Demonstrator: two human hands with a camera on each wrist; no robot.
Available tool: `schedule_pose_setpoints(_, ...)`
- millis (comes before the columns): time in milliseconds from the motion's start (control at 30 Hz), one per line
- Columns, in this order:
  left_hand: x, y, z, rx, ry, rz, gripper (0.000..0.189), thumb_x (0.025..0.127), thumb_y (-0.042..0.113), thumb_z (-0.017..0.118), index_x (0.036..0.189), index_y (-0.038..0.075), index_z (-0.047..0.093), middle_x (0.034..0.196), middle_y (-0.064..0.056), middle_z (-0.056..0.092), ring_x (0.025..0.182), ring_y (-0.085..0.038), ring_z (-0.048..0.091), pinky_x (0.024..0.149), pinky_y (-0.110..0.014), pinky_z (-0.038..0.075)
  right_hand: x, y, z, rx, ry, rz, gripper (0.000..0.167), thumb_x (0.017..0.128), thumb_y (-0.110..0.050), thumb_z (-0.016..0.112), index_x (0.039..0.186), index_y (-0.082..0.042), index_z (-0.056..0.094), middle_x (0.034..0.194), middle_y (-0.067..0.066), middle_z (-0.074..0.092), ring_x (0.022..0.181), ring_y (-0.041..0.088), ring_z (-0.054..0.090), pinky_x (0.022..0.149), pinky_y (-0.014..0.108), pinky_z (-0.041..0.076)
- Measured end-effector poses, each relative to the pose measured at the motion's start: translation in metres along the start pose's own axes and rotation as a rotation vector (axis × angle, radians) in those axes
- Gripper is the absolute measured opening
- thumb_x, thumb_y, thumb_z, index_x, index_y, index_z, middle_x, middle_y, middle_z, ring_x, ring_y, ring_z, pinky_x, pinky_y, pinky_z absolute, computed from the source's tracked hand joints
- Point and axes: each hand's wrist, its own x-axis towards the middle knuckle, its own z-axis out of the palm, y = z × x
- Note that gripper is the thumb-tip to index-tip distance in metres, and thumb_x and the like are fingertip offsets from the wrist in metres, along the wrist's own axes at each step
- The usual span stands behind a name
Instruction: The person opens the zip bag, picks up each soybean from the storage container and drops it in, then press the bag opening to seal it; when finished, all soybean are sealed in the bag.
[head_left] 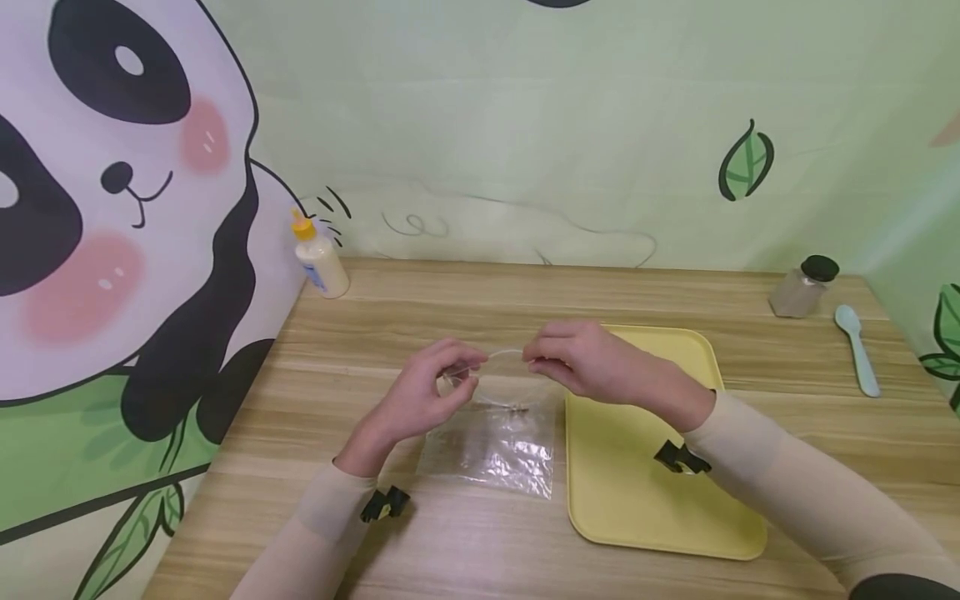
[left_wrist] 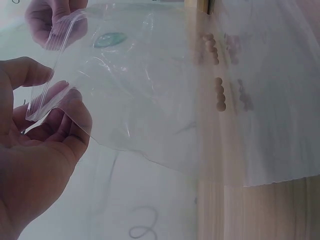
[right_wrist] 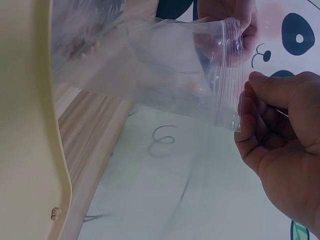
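Observation:
A clear zip-lock bag (head_left: 491,454) hangs between my hands, mouth up, its lower part over the wooden table. My left hand (head_left: 420,387) grips the left end of the zip edge, thumb on one side and curled fingers on the other. At the other end, my right hand (head_left: 588,362) pinches the zip edge between thumb and fingertips. Through the film, short rows of small round brown beads (left_wrist: 220,95) show low in the bag. The bag's mouth bows into a loop between the hands in the head view.
A yellow tray (head_left: 637,492) lies to the right, under the right forearm. Small brown pieces (right_wrist: 56,214) show at its edge. A glue bottle (head_left: 322,262) stands back left. At the back right are a black-lidded jar (head_left: 798,292) and a light blue spoon (head_left: 857,350).

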Motion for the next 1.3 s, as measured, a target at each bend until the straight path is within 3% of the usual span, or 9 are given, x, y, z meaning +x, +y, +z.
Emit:
schedule_pose_setpoints(400, 0.0, -0.001, -0.001, -0.014, -0.003, -0.016, 0.028, 0.086, 0.002, 0.065, 0.114, -0.002, 0.064, 0.105, -0.017, 0.065, 0.089, -0.016, 0.062, 0.082, -0.026, 0.058, -0.003, 0.004, -0.004, 0.022, -0.025, 0.06, 0.01, 0.087, -0.007, 0.07, 0.096, -0.007, 0.07, 0.09, 0.001, 0.068, 0.078, 0.008, 0.064, 0.068, 0.019, 0.056)
schedule_pose_setpoints(633, -0.001, -0.002, -0.001, -0.011, 0.005, -0.011, 0.028, 0.086, 0.002, 0.065, 0.114, -0.001, 0.065, 0.105, -0.01, 0.066, 0.089, -0.015, 0.062, 0.082, -0.025, 0.058, -0.006, 0.017, -0.008, 0.015, -0.017, 0.126, 0.01, 0.086, -0.005, 0.071, 0.096, -0.005, 0.071, 0.088, 0.001, 0.068, 0.073, 0.007, 0.062, 0.062, 0.021, 0.055)
schedule_pose_setpoints(933, -0.001, -0.002, -0.001, -0.006, 0.01, 0.003, 0.028, 0.086, 0.002, 0.065, 0.114, 0.001, 0.065, 0.104, -0.007, 0.066, 0.088, -0.014, 0.063, 0.082, -0.025, 0.058, -0.017, 0.046, -0.007, -0.001, -0.003, 0.258, 0.012, 0.086, -0.005, 0.071, 0.097, -0.002, 0.073, 0.089, 0.006, 0.072, 0.071, 0.012, 0.062, 0.059, 0.026, 0.055)
schedule_pose_setpoints(1300, 0.0, -0.002, -0.001, -0.011, 0.01, -0.006, 0.028, 0.086, 0.001, 0.065, 0.114, 0.001, 0.065, 0.105, -0.008, 0.066, 0.089, -0.015, 0.063, 0.082, -0.025, 0.058, -0.034, 0.077, 0.002, -0.019, -0.079, 0.454, 0.012, 0.089, -0.009, 0.069, 0.097, -0.002, 0.073, 0.092, 0.009, 0.073, 0.08, 0.019, 0.067, 0.068, 0.034, 0.058)
